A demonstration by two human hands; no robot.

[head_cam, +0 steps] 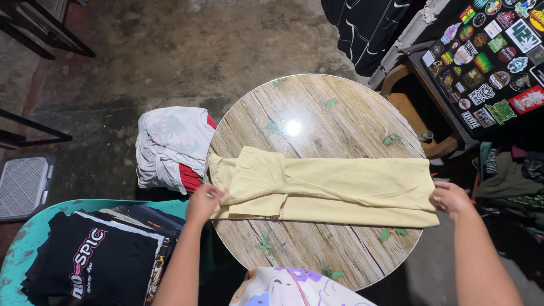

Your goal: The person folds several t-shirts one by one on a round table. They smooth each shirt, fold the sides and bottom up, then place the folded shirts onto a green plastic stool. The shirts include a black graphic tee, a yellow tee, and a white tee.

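A pale yellow garment [340, 184] lies folded lengthwise across a round wood-patterned table [306, 107]. My left hand [205, 201] pinches the garment's left end at the table's left edge, where a sleeve is folded over. My right hand [450, 198] grips the garment's right end near the table's right edge. The cloth is stretched flat between both hands.
A heap of white and red cloth [173, 147] sits left of the table. A stack of folded dark shirts [96, 255] rests on a teal chair [25, 238] at lower left. A sticker-covered board [490, 56] and a wooden chair [411, 113] stand at the right.
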